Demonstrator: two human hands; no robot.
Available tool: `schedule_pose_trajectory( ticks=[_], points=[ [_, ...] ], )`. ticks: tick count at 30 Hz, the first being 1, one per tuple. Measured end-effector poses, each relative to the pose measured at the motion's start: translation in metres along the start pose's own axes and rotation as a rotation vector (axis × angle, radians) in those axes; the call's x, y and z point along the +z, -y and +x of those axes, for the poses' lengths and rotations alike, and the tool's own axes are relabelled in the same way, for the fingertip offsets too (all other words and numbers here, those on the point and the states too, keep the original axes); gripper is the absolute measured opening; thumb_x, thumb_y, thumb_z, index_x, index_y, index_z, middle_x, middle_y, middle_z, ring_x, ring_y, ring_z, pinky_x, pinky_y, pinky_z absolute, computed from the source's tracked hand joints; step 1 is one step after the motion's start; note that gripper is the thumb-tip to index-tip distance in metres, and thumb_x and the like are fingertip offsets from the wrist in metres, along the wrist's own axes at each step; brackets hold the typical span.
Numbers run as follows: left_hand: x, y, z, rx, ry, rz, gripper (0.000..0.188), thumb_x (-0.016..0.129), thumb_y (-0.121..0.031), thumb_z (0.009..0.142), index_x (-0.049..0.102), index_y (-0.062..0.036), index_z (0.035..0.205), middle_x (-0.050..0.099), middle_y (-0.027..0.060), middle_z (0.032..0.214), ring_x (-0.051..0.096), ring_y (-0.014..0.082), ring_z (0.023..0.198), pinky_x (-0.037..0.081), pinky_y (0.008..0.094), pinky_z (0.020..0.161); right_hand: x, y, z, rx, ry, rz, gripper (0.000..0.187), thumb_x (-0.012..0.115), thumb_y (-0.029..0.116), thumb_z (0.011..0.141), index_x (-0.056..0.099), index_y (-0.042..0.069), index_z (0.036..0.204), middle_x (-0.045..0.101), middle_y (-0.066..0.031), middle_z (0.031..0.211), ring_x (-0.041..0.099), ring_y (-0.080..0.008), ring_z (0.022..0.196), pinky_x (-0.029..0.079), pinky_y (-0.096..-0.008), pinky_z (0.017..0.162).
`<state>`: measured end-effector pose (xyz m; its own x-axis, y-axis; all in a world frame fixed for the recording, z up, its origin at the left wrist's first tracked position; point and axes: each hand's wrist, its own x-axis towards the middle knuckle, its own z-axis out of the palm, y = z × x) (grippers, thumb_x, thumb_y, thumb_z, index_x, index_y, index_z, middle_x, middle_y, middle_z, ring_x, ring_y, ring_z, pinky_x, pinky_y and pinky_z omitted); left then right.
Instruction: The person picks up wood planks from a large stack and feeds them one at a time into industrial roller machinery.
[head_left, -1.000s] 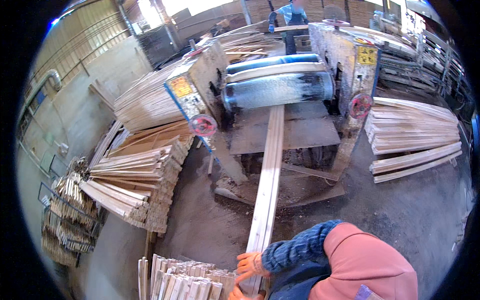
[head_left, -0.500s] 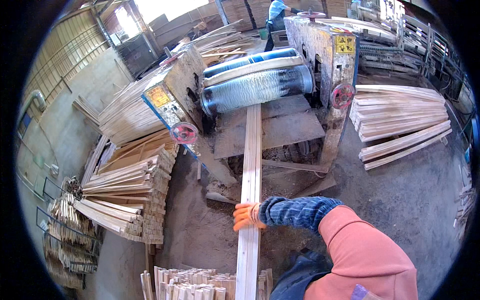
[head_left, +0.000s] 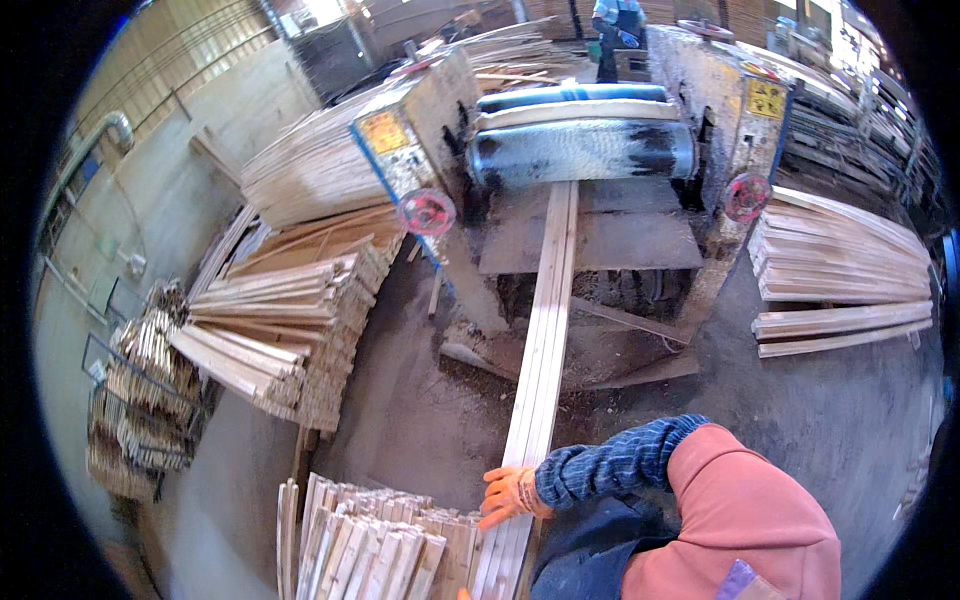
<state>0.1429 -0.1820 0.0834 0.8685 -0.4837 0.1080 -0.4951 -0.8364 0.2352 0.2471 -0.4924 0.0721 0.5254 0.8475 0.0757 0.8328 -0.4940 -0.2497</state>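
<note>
Long pale wooden strips (head_left: 541,345) lie side by side, running from the lower edge up to the machine's glue-coated roller (head_left: 585,152). Their far ends meet the plate just below that roller. My right hand (head_left: 512,495), in an orange glove, rests across the top of the strips near me. Its fingers are stretched out and apart, reaching past the strips' left edge. Of my left hand (head_left: 464,594), only a scrap of orange glove shows at the lower edge, left of the strips; its fingers are hidden.
Bundled short wooden sticks (head_left: 370,545) stand at the lower left. Stacked boards (head_left: 290,320) fill the left side, and another strip pile (head_left: 840,250) lies on the right. Red handwheels (head_left: 427,212) stick out from the machine's frame. Another person (head_left: 618,30) stands behind it.
My right hand has come back toward me along the strips. The view has shifted, so the machine sits farther right. The person behind has changed posture, and a bit of my left glove now shows.
</note>
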Motion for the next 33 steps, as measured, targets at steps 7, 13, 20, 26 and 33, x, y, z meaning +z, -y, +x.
schedule_pose_trajectory(
  ticks=[7,13,20,26,33],
  points=[
    [-0.047,0.016,-0.089,-0.257,-0.107,0.19,0.064,0.065,-0.03,0.09,0.053,-0.0064,0.148,0.069,0.0197,0.119,0.065,0.0391,0.104,0.053,0.0485,0.094,-0.05,-0.034,-0.021,0.248,0.121,-0.088,0.112,0.083,0.018,0.053,0.039,0.029,0.156,0.056,-0.0062,0.144,0.049,-0.0284,0.138,0.024,-0.0534,0.125],
    [-0.025,0.004,-0.044,-0.259,0.096,-0.313,0.07,0.077,-0.043,0.08,0.06,-0.0046,0.135,0.07,0.0233,0.117,0.067,0.04,0.111,0.051,0.0479,0.099,-0.055,-0.032,-0.005,0.278,0.095,-0.124,0.1,0.083,0.017,0.057,0.048,0.022,0.15,0.058,-0.0097,0.142,0.051,-0.0314,0.135,0.027,-0.0505,0.123],
    [-0.033,-0.031,0.042,-0.253,-0.205,-0.923,0.074,0.08,-0.025,0.084,0.048,-0.0019,0.146,0.069,0.0229,0.125,0.068,0.0358,0.115,0.053,0.0438,0.101,-0.085,0.009,0.045,0.253,0.307,0.021,0.098,0.083,0.017,0.062,0.045,0.018,0.153,0.059,-0.0117,0.139,0.053,-0.0316,0.131,0.024,-0.0493,0.124],
    [-0.014,0.032,0.0,-0.575,-0.313,-0.954,0.073,0.08,-0.022,0.085,0.048,-0.0006,0.146,0.069,0.0228,0.125,0.068,0.0323,0.118,0.053,0.0427,0.103,-0.113,-0.025,0.046,0.479,0.476,-0.085,0.104,0.089,0.017,0.052,0.048,0.018,0.148,0.058,-0.0131,0.141,0.05,-0.0312,0.136,0.026,-0.0501,0.124],
    [0.108,0.164,-0.14,-1.277,-0.437,-1.562,0.071,0.077,-0.028,0.094,0.04,-0.0076,0.151,0.059,0.0179,0.141,0.06,0.0344,0.127,0.046,0.0496,0.109,-0.072,-0.031,0.126,0.674,0.19,0.986,0.07,0.078,0.018,0.088,0.049,0.007,0.151,0.052,-0.0175,0.152,0.045,-0.0288,0.145,0.039,-0.0445,0.119]
  ],
)
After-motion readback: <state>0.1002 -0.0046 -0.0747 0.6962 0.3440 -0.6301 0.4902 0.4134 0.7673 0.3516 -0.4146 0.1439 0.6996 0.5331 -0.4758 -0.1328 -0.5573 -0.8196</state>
